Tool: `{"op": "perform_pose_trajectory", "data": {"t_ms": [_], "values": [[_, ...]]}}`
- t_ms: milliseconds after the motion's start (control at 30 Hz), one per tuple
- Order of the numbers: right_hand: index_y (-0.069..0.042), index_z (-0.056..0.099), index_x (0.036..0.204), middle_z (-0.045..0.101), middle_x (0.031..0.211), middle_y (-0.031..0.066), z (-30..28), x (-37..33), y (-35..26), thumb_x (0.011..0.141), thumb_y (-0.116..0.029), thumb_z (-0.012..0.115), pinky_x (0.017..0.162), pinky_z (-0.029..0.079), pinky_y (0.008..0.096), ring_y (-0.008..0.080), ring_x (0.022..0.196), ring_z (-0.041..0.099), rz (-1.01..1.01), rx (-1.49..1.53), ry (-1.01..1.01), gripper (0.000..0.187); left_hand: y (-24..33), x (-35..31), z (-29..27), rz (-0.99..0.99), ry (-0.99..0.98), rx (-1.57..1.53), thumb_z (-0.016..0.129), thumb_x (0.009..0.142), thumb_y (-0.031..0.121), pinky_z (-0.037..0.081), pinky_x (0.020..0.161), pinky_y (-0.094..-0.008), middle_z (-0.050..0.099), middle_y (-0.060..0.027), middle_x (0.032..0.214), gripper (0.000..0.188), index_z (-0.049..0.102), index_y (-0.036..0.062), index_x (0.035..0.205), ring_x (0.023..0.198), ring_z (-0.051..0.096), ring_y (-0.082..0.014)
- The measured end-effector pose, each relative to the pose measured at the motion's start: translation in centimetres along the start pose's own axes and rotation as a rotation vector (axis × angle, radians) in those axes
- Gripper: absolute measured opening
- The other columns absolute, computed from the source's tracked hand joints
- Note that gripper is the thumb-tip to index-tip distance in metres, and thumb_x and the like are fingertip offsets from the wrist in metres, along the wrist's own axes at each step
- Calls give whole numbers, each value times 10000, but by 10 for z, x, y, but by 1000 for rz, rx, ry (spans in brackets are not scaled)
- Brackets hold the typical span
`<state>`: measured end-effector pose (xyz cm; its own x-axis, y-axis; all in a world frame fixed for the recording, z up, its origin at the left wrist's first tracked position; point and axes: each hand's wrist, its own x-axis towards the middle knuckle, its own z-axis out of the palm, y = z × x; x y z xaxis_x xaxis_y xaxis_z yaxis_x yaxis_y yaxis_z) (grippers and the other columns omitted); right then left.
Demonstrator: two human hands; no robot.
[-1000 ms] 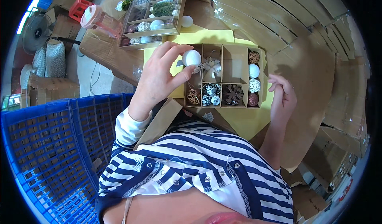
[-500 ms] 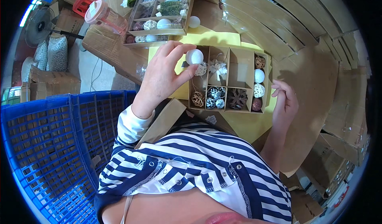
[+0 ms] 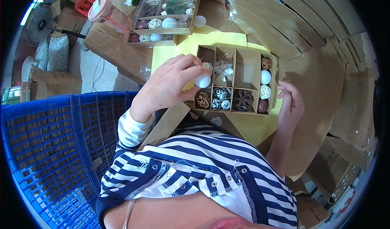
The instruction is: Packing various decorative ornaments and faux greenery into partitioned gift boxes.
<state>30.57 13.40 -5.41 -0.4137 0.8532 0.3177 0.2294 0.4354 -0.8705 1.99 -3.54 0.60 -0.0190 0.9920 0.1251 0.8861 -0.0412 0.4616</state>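
Note:
My left hand (image 3: 172, 80) pinches a white ball (image 3: 202, 81) over the left column of a divided cardboard box (image 3: 247, 83). In that column, a pale wicker ball (image 3: 207, 67) lies beyond the held ball and a brown wicker ball (image 3: 202, 99) on the near side. Other compartments hold a white fluffy ornament (image 3: 223, 71), frosted pine cones (image 3: 221, 98) and dark brown snowflakes (image 3: 243, 100). Along the right column sit several balls, among them another white ball (image 3: 265, 77). Beside the box's right edge, my right hand (image 3: 292, 99) holds nothing, its fingers loosely curled and partly apart.
Yellow sheets (image 3: 221, 38) lie under the box. Filled ornament boxes with clear lids (image 3: 164, 15) stand at the back, a loose white ball (image 3: 200, 21) beside them. Stacked cardboard trays (image 3: 280, 17) rise back right. A blue plastic crate (image 3: 61, 135) is at left, a pink-lidded jar (image 3: 107, 13) farther back.
The left hand has brought the white ball nearer to me along the left column, uncovering more of its far end. My right hand stays in place.

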Motion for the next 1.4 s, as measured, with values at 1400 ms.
{"op": "perform_pose_trajectory", "data": {"t_ms": [1400], "values": [[-75, 779, 1096, 758, 1015, 83, 248, 222, -34, 1024, -281, 483, 1072, 255, 556, 301, 1024, 674, -428, -1977, -748, 368, -62, -2, 20, 345, 173, -123, 725, 791, 499, 369, 1087, -470, 547, -128, 1354, 745, 510, 88, 1374, 1297, 482, -329]]}}
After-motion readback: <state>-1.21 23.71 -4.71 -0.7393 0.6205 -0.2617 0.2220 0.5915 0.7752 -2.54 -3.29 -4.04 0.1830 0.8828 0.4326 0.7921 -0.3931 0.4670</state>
